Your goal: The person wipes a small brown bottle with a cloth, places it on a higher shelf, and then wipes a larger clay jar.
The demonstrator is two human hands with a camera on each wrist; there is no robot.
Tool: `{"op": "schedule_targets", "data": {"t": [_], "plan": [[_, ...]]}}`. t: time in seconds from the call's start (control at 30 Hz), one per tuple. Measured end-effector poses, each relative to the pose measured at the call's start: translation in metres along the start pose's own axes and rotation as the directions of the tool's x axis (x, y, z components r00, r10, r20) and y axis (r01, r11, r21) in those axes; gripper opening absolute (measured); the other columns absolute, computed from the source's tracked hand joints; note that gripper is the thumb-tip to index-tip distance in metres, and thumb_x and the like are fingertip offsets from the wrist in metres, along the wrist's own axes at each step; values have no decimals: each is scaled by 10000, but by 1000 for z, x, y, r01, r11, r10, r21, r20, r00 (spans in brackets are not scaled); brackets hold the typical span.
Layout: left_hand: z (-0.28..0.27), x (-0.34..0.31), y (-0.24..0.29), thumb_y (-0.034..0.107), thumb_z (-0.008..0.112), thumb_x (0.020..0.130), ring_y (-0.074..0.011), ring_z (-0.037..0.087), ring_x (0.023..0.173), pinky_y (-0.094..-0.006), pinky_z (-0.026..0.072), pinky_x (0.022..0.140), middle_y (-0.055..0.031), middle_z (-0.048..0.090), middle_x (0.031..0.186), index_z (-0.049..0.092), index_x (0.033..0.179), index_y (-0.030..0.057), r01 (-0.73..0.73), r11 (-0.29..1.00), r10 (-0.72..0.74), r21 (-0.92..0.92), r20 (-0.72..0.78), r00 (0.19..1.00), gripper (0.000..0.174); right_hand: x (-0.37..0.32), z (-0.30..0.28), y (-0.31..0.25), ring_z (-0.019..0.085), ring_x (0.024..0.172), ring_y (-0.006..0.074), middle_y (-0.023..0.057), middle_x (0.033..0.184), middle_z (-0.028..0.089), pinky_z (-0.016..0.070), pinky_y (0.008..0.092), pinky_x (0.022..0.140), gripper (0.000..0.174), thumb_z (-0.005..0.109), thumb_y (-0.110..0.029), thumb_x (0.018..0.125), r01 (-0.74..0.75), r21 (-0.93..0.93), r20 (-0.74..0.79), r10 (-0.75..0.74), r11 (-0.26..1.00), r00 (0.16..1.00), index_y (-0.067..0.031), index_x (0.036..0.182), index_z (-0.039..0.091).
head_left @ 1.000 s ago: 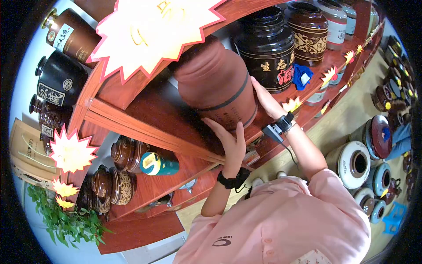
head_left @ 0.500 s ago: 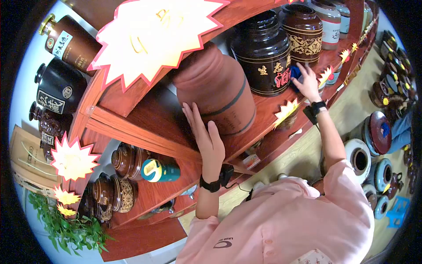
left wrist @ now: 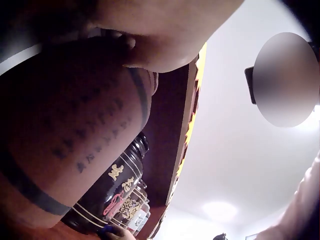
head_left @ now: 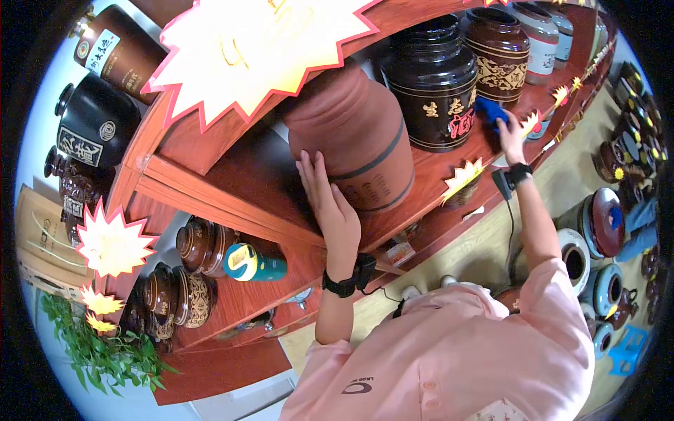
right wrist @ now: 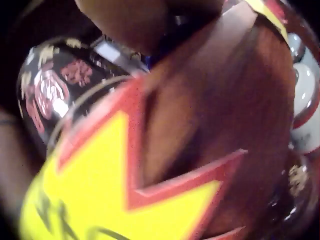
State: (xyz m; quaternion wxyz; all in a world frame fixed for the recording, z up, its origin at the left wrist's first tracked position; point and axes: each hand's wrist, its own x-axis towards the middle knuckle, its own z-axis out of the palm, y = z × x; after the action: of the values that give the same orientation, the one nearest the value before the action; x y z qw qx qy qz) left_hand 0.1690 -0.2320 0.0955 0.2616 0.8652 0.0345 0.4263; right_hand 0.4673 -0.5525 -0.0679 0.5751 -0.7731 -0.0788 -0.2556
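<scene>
A large reddish-brown clay jar [head_left: 358, 133] with dark bands leans in the head view on the wooden shelf [head_left: 428, 182]. Against its near left side rests my left hand [head_left: 335, 221], fingers fairly straight. The left wrist view has the jar's dark lettering [left wrist: 95, 135] close up beneath that hand. Farther right, my right hand [head_left: 512, 140] grips a bunched blue cloth [head_left: 490, 111] beside a glossy black jar [head_left: 432, 91] with gold and red characters. The right wrist view shows only a dark, blurred part of that hand.
Starburst price tags [head_left: 463, 179] line the shelf edge, a very large one [head_left: 260, 49] at the top. A brown patterned jar [head_left: 497, 59] stands behind the cloth. Below are a teal canister [head_left: 263, 265] and several brown jars; floor jars [head_left: 572, 256] stand at right.
My right hand left the clay jar, reached right to the blue cloth and now has it lifted a little. My left hand shifted onto the jar's left side.
</scene>
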Motion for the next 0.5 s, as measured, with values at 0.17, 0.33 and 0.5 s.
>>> {"op": "schedule_targets", "data": {"t": [0.17,0.33,0.5], "plan": [[-1,0,1,-105,358,859,-339,192,1433,-430,144,1174,-175,256,1529,316,1446,38,14,1000,-14,-4,-7,1000,606,-50,-26,-131,533,1086,189,102,1182,590,395,320,984,359,597,-192,930,-22,333,-144,74,943,987,-14,1238,549],[0,1,1,-129,368,828,-334,205,1430,-428,144,1174,-178,268,1524,309,1445,21,29,1000,-29,0,-24,999,637,-102,3,-254,523,1185,243,128,1252,577,381,370,1030,360,607,-62,866,324,314,-104,-307,892,946,-36,1223,576],[-1,1,-1,-107,385,845,-340,207,1428,-429,153,1168,-199,274,1516,291,1441,-17,-29,999,30,34,-24,999,610,-107,59,-301,457,1216,354,136,1291,510,388,467,1018,503,682,-46,671,779,235,181,-814,581,553,-82,1167,603]]}}
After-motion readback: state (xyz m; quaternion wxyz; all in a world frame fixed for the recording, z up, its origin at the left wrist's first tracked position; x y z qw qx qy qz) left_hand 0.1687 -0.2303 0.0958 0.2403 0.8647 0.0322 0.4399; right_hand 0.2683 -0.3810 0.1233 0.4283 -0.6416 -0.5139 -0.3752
